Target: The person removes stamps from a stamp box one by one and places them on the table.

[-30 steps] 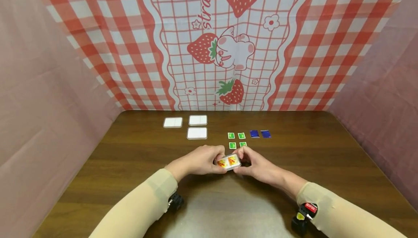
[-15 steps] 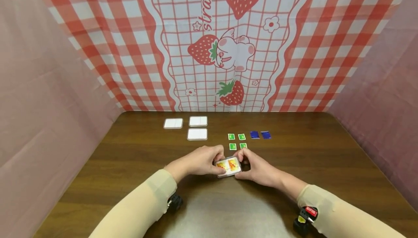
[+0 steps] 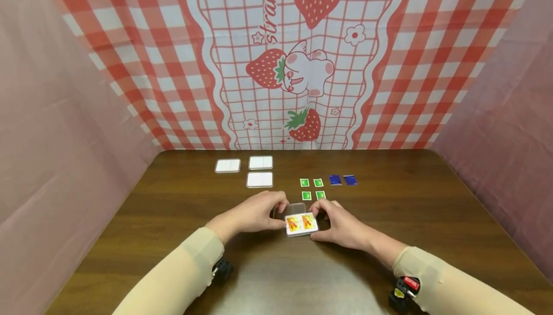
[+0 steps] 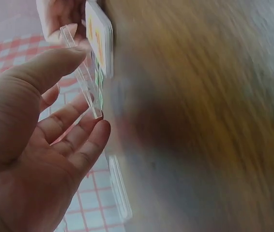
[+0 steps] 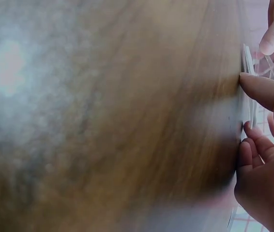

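Note:
Near the middle of the table, my right hand (image 3: 343, 224) holds a small case with white cards (image 3: 301, 224) bearing yellow-orange pictures, thumb at its near edge and fingers at the far edge. My left hand (image 3: 255, 212) pinches a clear plastic lid (image 3: 296, 209), which is off the cards and just behind them. In the left wrist view the lid (image 4: 86, 87) stands tilted between thumb and fingers, apart from the card stack (image 4: 99, 41). The right wrist view shows my right thumb (image 5: 263, 89) against the case's edge; much of the case is hidden there.
Several small green cards (image 3: 304, 182) lie just beyond my hands, with two dark blue ones (image 3: 335, 180) to their right. Three white cards in clear cases (image 3: 259, 179) lie at the back left. A strawberry-print curtain (image 3: 304, 127) hangs behind the table.
Both hands held the case together before. My left hand has shifted left and back with the clear lid, leaving the cards uncovered in my right hand.

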A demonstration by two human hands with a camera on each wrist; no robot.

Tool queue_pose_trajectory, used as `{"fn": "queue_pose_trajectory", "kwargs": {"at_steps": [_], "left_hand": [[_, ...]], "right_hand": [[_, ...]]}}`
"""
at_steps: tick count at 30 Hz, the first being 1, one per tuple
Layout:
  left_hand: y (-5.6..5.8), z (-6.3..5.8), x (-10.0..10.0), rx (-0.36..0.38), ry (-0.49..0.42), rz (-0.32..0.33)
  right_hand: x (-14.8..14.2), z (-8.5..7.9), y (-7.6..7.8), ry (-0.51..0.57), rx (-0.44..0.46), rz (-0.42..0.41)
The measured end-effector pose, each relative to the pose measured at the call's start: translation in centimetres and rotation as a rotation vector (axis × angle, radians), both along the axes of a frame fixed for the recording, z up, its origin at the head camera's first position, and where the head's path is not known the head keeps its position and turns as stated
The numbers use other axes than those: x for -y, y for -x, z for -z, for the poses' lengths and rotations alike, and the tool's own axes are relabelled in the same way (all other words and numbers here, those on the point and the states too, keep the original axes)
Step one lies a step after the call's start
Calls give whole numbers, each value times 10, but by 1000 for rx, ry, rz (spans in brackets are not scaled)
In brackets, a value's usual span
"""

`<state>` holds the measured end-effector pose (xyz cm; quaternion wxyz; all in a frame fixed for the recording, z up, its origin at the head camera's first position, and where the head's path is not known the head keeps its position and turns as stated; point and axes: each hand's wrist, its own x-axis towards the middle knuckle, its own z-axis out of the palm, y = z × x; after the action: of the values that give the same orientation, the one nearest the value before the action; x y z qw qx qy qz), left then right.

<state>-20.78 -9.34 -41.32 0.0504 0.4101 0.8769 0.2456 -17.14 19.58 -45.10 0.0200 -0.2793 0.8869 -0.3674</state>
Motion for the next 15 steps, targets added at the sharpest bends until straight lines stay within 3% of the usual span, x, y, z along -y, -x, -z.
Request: {"fn": "queue_pose_trajectory", "kwargs": {"at_steps": [6,15], "left_hand": [[4,5,24,-71,-13,-34],[9,10,56,-104,50,-103]], "right_hand": [[1,-5,-3,-26,2,4],[0,-5,-5,-87,-31,21]]}}
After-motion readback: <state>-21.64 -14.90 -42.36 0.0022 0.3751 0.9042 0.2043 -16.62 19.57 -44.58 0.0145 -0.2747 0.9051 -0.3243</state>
